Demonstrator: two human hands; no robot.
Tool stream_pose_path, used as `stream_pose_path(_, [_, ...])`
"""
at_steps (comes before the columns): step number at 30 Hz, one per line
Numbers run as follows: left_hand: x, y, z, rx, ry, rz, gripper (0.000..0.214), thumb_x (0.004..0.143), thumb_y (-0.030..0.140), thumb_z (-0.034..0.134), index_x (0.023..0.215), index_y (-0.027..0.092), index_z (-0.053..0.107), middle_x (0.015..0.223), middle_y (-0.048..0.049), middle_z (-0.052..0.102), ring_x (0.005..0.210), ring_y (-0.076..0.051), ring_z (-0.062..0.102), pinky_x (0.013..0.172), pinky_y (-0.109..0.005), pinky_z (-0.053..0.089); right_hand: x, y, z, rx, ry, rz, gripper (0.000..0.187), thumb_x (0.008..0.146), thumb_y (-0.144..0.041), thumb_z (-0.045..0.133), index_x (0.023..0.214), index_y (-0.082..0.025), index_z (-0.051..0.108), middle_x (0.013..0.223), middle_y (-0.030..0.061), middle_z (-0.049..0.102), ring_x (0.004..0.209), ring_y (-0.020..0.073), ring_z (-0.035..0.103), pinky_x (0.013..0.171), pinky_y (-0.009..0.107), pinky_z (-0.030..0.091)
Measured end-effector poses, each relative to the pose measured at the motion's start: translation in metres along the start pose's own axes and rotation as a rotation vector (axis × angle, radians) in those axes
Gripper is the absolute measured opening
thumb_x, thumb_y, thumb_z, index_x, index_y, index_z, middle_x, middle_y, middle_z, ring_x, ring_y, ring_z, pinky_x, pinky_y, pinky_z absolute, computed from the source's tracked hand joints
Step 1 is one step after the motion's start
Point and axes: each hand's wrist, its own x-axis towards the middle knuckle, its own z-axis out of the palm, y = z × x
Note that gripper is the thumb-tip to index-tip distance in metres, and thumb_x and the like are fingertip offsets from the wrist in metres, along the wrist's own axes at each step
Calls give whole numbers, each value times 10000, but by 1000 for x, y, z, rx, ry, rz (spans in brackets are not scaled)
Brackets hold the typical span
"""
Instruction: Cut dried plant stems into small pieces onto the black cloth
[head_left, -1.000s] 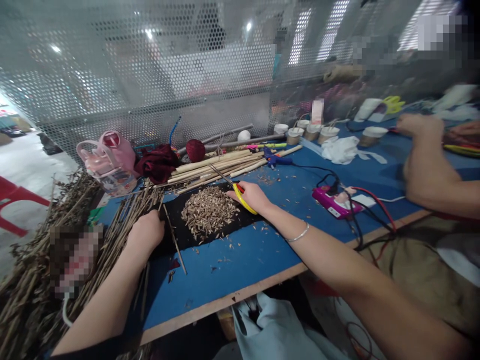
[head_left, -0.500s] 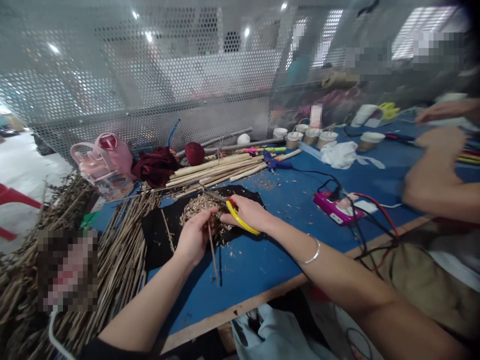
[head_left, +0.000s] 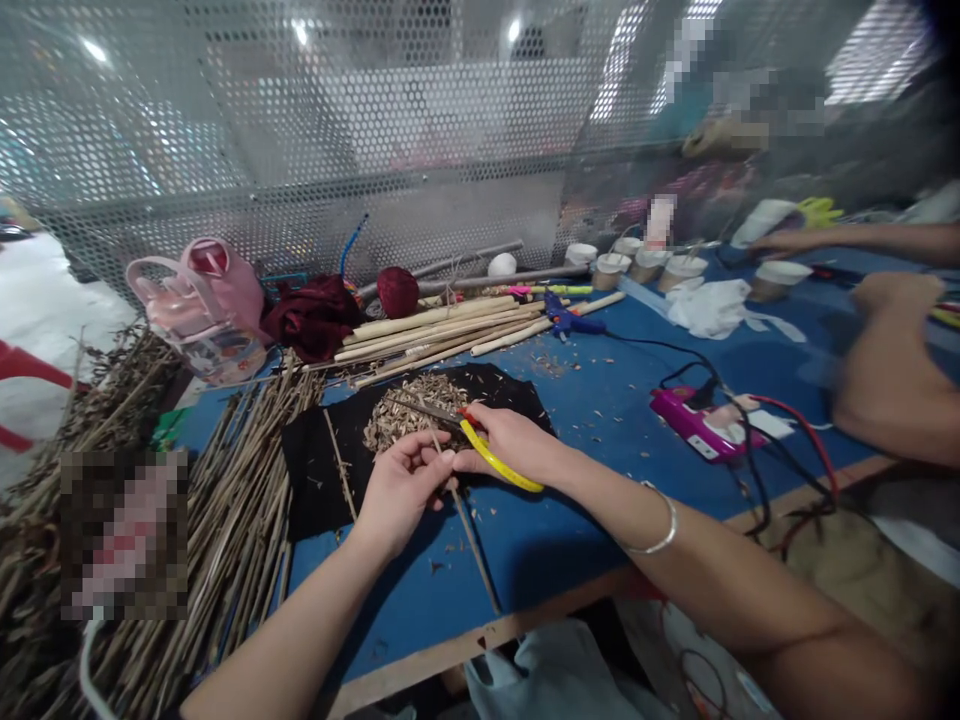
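My left hand (head_left: pixel 401 490) pinches a thin dry stick (head_left: pixel 474 540), whose lower end slants toward the table's front edge. Close beside it, my right hand (head_left: pixel 510 445) is closed around yellow-handled scissors (head_left: pixel 499 465). Their blades (head_left: pixel 427 408) point left, over a heap of small wood chips (head_left: pixel 397 410). The heap lies on a black cloth (head_left: pixel 311 490) on the blue table. Another short stick (head_left: pixel 341 465) rests on the cloth to the left of my left hand.
A bundle of long dry stalks (head_left: pixel 225 500) lies at the left. Behind the cloth are pale sticks (head_left: pixel 420 330), a blue glue gun (head_left: pixel 566 318) and a dark red yarn ball (head_left: pixel 397 292). At right are a purple power strip (head_left: pixel 705 425) with cables and another person's arm (head_left: pixel 892 370).
The stick's lower end now reaches further right and nearer the table's front edge. The scissors stay in my right hand. At right, the other person's far hand has moved left. My view has shifted slightly.
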Motion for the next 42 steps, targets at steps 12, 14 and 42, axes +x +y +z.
stream_pose_path(12, [-1,3,3,-10,13,52,410,708,474,565,993,185,512,646,6,584,537,-122,593,387,-172,410,-2,-2,-4,60,-40,28,442,640,-596,601,794,-188,530,679,-5,536,603,127,464,494,204,277])
stream_pose_path(14, [0,3,2,-40,18,30,396,681,465,599,939,174,523,637,2,602,531,-117,593,387,-165,405,-1,-2,-3,41,-37,31,434,643,-590,601,797,-190,532,683,-2,544,590,124,466,490,206,275])
stream_pose_path(42, [-3,-5,13,-142,75,55,276,694,371,621,782,155,474,566,35,556,429,-62,486,340,-151,421,-8,-16,9,-58,-31,42,547,648,-691,516,858,-187,480,717,13,542,590,128,480,499,221,263])
